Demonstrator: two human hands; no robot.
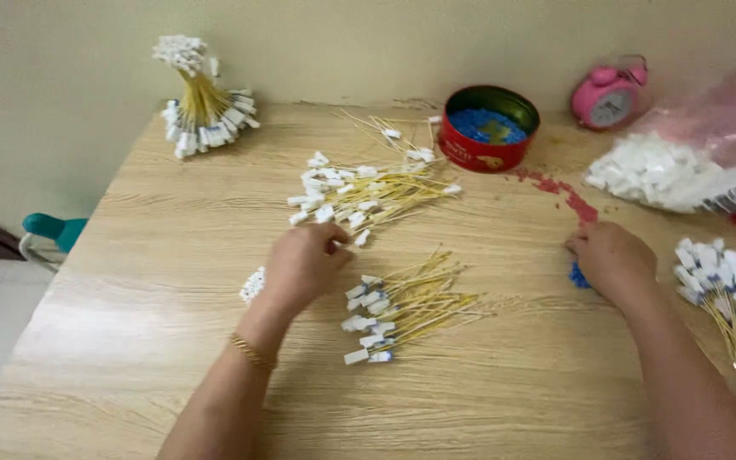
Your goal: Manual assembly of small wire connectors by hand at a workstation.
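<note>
My left hand (302,264) rests curled on the wooden table (155,255), between two loose piles of thin yellow wires with white plastic ends; whether it holds one of them I cannot tell. One pile (359,194) lies just beyond it, the other (402,305) just to its right. A small white piece (253,285) lies by its wrist. My right hand (611,260) is cupped, knuckles up, over small blue pieces (577,277) near the right side. A further bunch of wires with white ends (726,281) lies right of that hand.
A red round tin (487,128) with blue pieces stands at the back centre. A pink alarm clock (608,95) and a clear bag of white plastic parts (683,166) sit back right. A tied upright bundle of wires (200,98) stands back left. Red crumbs (568,196) trail across the table.
</note>
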